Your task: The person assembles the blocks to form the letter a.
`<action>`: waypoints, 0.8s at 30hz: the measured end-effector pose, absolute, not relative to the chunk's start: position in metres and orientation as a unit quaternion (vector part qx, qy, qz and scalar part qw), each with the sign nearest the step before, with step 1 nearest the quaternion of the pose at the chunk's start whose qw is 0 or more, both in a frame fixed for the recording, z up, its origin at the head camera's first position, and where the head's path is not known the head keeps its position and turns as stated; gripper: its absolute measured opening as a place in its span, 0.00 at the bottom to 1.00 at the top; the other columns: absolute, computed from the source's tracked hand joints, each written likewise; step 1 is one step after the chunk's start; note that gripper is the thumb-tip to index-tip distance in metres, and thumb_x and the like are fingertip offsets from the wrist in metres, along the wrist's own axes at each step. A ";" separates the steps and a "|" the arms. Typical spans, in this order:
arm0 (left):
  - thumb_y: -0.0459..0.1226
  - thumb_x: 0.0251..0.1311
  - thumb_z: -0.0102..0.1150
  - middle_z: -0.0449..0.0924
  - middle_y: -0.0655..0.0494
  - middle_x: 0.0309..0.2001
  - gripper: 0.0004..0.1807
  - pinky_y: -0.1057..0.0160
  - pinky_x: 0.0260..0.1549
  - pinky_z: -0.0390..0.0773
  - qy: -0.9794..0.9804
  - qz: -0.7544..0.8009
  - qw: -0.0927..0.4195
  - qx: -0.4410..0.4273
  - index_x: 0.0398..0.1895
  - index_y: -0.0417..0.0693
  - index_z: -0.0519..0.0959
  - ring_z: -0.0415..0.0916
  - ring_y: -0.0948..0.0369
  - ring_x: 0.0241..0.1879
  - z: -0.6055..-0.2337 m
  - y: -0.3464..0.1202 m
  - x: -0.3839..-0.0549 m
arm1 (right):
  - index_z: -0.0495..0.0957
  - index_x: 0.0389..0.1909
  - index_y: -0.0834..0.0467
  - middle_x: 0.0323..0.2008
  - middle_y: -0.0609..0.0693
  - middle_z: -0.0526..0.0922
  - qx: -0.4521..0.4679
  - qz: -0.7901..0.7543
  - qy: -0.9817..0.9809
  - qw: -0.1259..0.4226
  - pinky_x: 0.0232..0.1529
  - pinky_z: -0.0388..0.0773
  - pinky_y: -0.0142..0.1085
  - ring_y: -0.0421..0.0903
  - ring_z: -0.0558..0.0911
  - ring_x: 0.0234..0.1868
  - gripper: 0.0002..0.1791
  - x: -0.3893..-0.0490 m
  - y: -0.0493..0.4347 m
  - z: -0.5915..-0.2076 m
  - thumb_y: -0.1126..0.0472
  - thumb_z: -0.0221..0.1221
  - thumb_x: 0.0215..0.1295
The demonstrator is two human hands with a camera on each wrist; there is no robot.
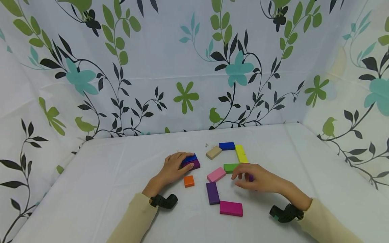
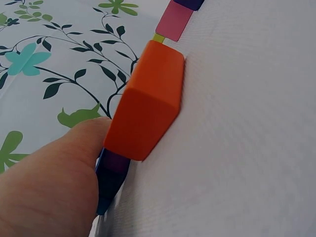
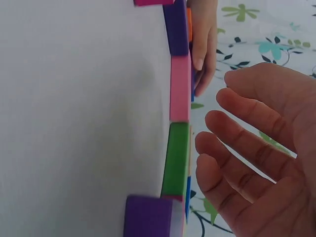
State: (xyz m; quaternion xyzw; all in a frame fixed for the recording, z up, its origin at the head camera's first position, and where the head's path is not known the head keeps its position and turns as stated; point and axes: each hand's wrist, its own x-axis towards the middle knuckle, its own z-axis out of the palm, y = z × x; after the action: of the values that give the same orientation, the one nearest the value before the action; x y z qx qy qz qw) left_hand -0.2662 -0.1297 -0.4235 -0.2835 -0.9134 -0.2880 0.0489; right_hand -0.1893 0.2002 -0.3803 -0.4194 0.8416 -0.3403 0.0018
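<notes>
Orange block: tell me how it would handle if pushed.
The orange block looks rigid, given its straight edges. Its flat faces suggest sliding rather than rolling. Lying low on the white cloth, it seems unlikely to tip.

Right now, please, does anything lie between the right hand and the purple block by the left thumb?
Yes: the pink rectangular block lies on the white cloth between the right hand and that purple block.

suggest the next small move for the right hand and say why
Probably lower the right hand and pinch the violet rectangular block, material unclear. The hand holds nothing, its fingers are loosely bent, and that block shows right by it in the head view. The left hand is already at the blue rectangular block and the plum rectangular block.
</notes>
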 end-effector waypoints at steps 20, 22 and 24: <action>0.50 0.69 0.53 0.67 0.46 0.67 0.26 0.37 0.65 0.49 -0.916 -0.293 0.037 -0.271 0.68 0.53 0.69 0.56 0.45 0.70 -0.426 -0.130 -0.268 | 0.81 0.43 0.56 0.44 0.51 0.80 -0.369 -0.365 0.852 -0.069 0.31 0.76 0.30 0.47 0.75 0.38 0.09 -0.207 0.225 -0.394 0.68 0.63 0.62; 0.49 0.69 0.53 0.67 0.46 0.68 0.27 0.37 0.66 0.48 -0.916 -0.298 0.034 -0.267 0.68 0.51 0.68 0.56 0.45 0.71 -0.426 -0.131 -0.268 | 0.81 0.43 0.56 0.44 0.51 0.80 -0.363 -0.366 0.853 -0.074 0.32 0.76 0.30 0.48 0.75 0.41 0.09 -0.209 0.227 -0.396 0.68 0.63 0.63; 0.48 0.70 0.52 0.67 0.45 0.68 0.27 0.38 0.67 0.47 -0.916 -0.303 0.030 -0.260 0.69 0.49 0.66 0.56 0.45 0.71 -0.426 -0.131 -0.268 | 0.81 0.42 0.56 0.44 0.51 0.80 -0.360 -0.366 0.854 -0.083 0.33 0.76 0.30 0.47 0.75 0.42 0.09 -0.210 0.230 -0.397 0.69 0.63 0.62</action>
State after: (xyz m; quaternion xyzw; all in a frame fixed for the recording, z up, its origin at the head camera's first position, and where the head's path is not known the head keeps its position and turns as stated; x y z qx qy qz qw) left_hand -0.2680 -0.1306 -0.4256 -0.2604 -0.9161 -0.3033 0.0301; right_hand -0.2105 0.2304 -0.3970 -0.3599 0.8540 -0.3665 -0.0828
